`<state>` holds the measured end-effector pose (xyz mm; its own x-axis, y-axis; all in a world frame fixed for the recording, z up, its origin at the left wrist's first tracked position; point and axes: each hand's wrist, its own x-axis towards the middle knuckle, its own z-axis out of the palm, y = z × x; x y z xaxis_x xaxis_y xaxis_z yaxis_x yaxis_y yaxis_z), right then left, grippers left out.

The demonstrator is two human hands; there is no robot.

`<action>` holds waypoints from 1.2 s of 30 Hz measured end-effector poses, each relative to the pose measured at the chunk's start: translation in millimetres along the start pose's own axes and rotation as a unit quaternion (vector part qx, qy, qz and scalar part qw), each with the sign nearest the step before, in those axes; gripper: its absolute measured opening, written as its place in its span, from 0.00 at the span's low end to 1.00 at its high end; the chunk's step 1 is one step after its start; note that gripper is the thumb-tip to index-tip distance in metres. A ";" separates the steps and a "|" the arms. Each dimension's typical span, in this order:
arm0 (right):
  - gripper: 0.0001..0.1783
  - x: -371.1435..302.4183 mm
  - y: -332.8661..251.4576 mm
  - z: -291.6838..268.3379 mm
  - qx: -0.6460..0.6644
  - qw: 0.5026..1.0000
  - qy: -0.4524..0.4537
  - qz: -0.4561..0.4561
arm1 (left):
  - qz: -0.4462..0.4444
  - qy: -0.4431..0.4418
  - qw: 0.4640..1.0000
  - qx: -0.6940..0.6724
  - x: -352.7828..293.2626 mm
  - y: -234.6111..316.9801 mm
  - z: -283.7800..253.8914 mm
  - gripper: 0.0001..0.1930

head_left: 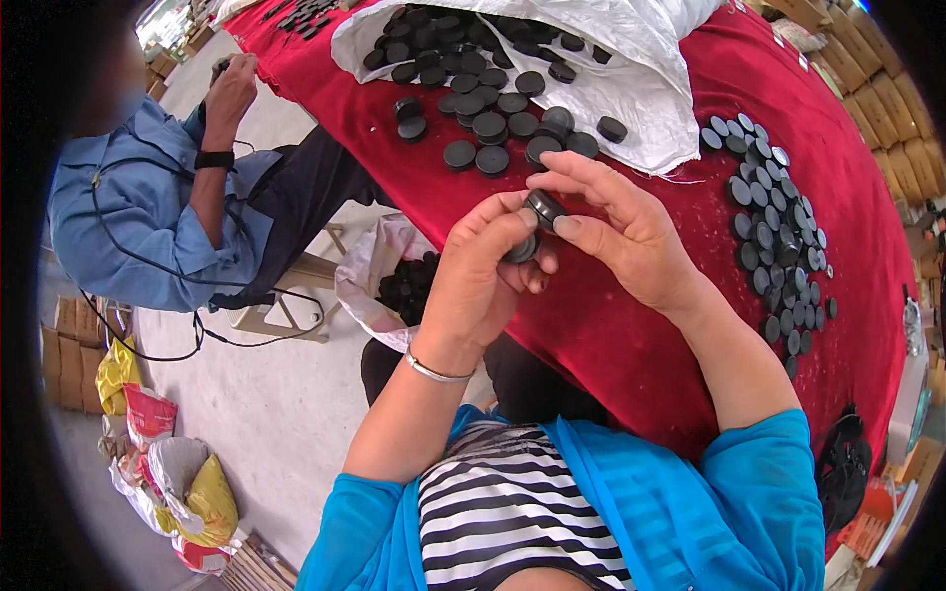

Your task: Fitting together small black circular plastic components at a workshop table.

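Over the near edge of the red-covered table [581,325], both hands meet around a round black cap [545,206] with a shiny rim. My right hand [636,231] grips that cap between thumb and fingertips, and the fingers of my left hand [478,258] are close against its other side. A second cap, a dark grey disc [521,249], sits in my left hand below the thumb, partly covered by it. Just beyond the hands, several loose black caps [490,128] lie on the cloth, some stacked.
A white woven sack [650,108] spills black caps at the back. Many grey-topped caps [774,231] spread along the right. Left of my knees, an open bag [360,276] holds dark pieces. Another person [168,217] sits at the left; filled sacks [177,483] lie on the floor.
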<state>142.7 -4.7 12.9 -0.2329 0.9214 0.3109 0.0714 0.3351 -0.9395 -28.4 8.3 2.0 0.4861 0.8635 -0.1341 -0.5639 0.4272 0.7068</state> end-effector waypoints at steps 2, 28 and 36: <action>0.25 0.5 -2.1 -0.2 0.039 0.999 -0.003 0.028 | 0.011 0.030 0.998 0.048 -1.0 -1.0 2.8 0.11; 0.26 8.4 18.0 -17.3 -0.130 0.991 0.026 0.012 | 0.077 0.005 0.997 0.009 5.2 -1.9 -12.2 0.07; 0.25 5.9 6.5 -8.8 -0.004 0.998 -0.026 0.065 | 0.064 0.028 0.997 0.040 2.1 -2.6 -9.2 0.08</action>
<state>150.2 4.7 9.9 -0.2710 0.9459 0.1783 0.1119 0.2149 -0.9702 -32.1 11.4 -6.5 0.3735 0.9245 -0.0762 -0.5631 0.2912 0.7733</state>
